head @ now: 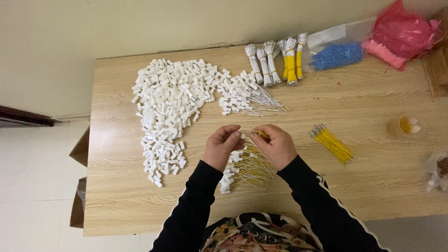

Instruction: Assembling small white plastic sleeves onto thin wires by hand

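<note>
Over the middle of the wooden table [354, 107], the left hand [220, 147] pinches a small white plastic connector [241, 135] between thumb and fingertips, while the right hand [276, 145] is closed on a thin yellow wire [261, 134] whose end meets that connector. A judgement: the wire should line up straight with the socket before pressing, fingers gripping close to the tip. Finished pieces [245, 170] lie just below the hands; the loose connector heap [170, 107] sits to the left.

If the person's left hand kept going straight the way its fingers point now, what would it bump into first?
The left hand points up and to the right, toward the right hand. It would probably first meet the right hand's fingertips and the yellow wire pinched there, though depth is hard to judge.
</note>
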